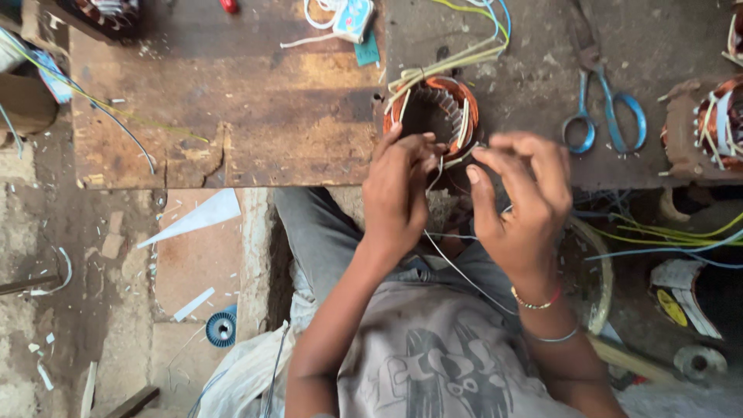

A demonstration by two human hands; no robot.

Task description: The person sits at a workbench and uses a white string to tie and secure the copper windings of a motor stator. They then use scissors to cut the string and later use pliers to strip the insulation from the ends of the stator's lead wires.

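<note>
Where the worn wooden board ends at the bench edge, we see our left hand with fingers curled against the rim of the copper-wound stator — pinching, it seems, a thin white thread that trails down toward the lap. Our right hand hovers just beside it, fingers bent, thumb near the same thread. Farther right lie blue-handled scissors.

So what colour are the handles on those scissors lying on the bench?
Light blue loops on the scissors, seen in the head view, the only one.
</note>
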